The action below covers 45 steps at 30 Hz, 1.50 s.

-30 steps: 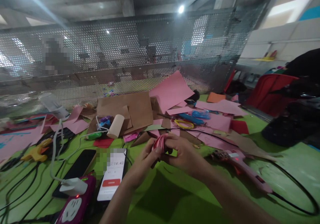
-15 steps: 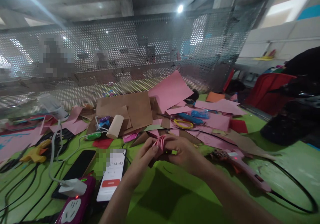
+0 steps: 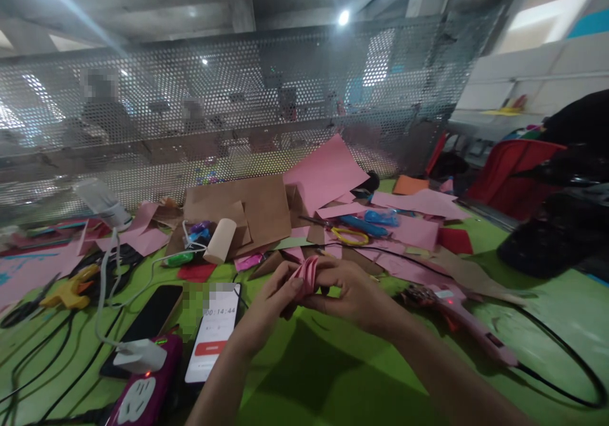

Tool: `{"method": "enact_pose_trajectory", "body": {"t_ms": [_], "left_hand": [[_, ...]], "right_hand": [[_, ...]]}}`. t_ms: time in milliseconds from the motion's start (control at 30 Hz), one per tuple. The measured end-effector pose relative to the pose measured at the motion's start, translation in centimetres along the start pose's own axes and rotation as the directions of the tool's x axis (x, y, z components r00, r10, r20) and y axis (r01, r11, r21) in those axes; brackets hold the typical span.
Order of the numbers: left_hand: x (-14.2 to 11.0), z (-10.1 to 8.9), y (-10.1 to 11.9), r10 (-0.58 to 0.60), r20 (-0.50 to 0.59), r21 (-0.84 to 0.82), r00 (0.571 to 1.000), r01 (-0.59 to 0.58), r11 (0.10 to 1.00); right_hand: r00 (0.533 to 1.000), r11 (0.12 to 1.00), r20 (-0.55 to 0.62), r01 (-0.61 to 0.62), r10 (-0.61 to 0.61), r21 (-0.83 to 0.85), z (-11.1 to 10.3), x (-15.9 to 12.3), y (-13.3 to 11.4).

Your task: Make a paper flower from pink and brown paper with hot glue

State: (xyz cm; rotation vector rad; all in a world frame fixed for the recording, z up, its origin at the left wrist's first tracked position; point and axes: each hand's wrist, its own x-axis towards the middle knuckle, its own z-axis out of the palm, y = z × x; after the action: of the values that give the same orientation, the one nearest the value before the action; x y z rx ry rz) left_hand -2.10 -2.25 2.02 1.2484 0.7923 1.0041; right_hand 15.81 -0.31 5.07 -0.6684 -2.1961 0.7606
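Observation:
Between both hands, above the green table (image 3: 304, 381), is a small piece of pink paper (image 3: 309, 272) folded in several narrow pleats. My left hand (image 3: 275, 294) pinches its left side, thumb on the front face. On the right side, my right hand (image 3: 354, 293) grips it with thumb and fingers curled together. The fingers hide the lower part of the paper. A pink glue gun (image 3: 469, 328) with a black cord lies to the right of my right hand. Left of my left forearm lies a phone (image 3: 213, 334) showing a running timer.
Pink paper sheets (image 3: 328, 175), brown cardboard (image 3: 259, 207) and yellow-handled scissors (image 3: 349, 234) clutter the back. A dark phone (image 3: 147, 324), a purple power strip (image 3: 159, 381) and cables lie left, near a yellow clamp-like tool (image 3: 71, 290). A perforated metal screen (image 3: 238, 109) stands behind; a red chair (image 3: 504, 179) is at right.
The pleated paper has turned slightly between my fingers, and its folds show a little differently. My hands stay in nearly the same place. The phone timer has advanced by one second.

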Motion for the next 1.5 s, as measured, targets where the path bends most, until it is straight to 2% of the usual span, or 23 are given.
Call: {"method": "enact_pose_trajectory", "body": {"t_ms": [400,567,800,1033,1133,1267,1367,1500], "left_hand": [[-0.1,0.3,0.2,-0.022,-0.016,0.029,1.0,0.022,0.999],[0.1,0.5,-0.3,-0.045,-0.057,0.058,0.997,0.049,0.997],[-0.1,0.7,-0.4,-0.025,-0.148,0.1,0.989,0.04,0.994],[0.1,0.5,-0.3,-0.049,-0.11,0.065,0.993,0.057,0.996],[0.1,0.7,-0.5,-0.09,-0.11,0.043,0.99,0.095,0.995],[0.2,1.1,-0.7,-0.051,-0.121,0.077,0.991,0.061,0.995],[0.1,1.1,-0.5,-0.022,-0.127,0.117,0.992,0.037,0.992],[0.0,0.8,-0.1,0.0,-0.107,0.14,0.994,0.015,0.99]], "right_hand": [[0.998,0.995,-0.044,0.036,-0.041,-0.098,0.4,0.1,0.1],[0.998,0.98,-0.052,0.027,-0.038,-0.198,0.7,0.0,0.4],[0.997,0.977,-0.08,0.003,-0.021,-0.212,1.0,-0.1,0.2],[0.997,0.984,-0.03,0.061,-0.067,-0.165,0.6,0.0,0.3],[0.998,0.97,-0.029,0.055,-0.063,-0.238,0.7,-0.1,0.5],[0.998,0.945,-0.059,0.009,-0.03,-0.328,1.2,-0.2,0.7],[0.997,0.958,-0.079,-0.01,-0.013,-0.287,1.2,-0.2,0.7],[0.999,0.988,-0.035,-0.024,0.019,-0.155,0.7,0.0,0.4]]}}
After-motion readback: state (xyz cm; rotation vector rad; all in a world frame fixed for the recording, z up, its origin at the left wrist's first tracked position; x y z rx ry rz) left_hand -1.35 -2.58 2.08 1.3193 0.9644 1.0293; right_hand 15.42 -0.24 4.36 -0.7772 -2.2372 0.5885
